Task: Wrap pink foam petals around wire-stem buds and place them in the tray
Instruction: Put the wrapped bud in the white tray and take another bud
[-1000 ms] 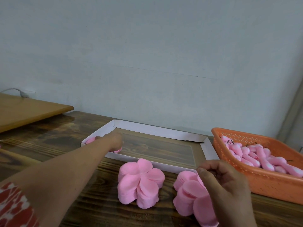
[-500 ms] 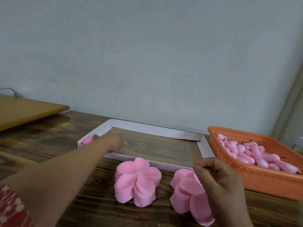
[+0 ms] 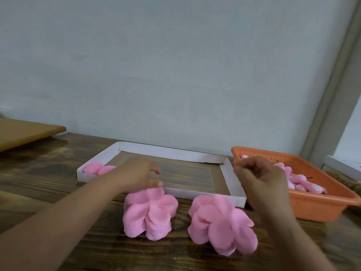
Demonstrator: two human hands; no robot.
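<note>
Two finished wrapped buds (image 3: 99, 169) lie at the left end of the white tray (image 3: 232, 199), in the middle of the frame, touching each other against the near-left corner; the rest of the tray floor shows only its clear liner. In front of the tray, lower centre, stand my two stacks of pink foam petals: the left petal stack (image 3: 149, 214) and the right petal stack (image 3: 222, 220), each a tall five-lobed pile. My left hand (image 3: 136, 176) hangs over the tray's near wall just above the left stack, fingers loosely spread and gripping nothing, fingertips close to the top petal. My right hand (image 3: 259, 177) is at the right, between the tray's end and the orange basket (image 3: 312, 206) of unwrapped wire-stem buds (image 3: 298, 179); its fingers are curled in, and I cannot tell whether they pinch something small or nothing at all. I judge the next bud and petal are about to be fetched. The risks I see: the foam sheets are thin and cling, so my left fingers could lift several at once or topple the pile toward the table edge; the buds in the basket lie tangled, so pulling one by its wire might drag out others; and my left wrist, so low over the cardboard wall, could nudge the light tray and roll the two finished buds.
</note>
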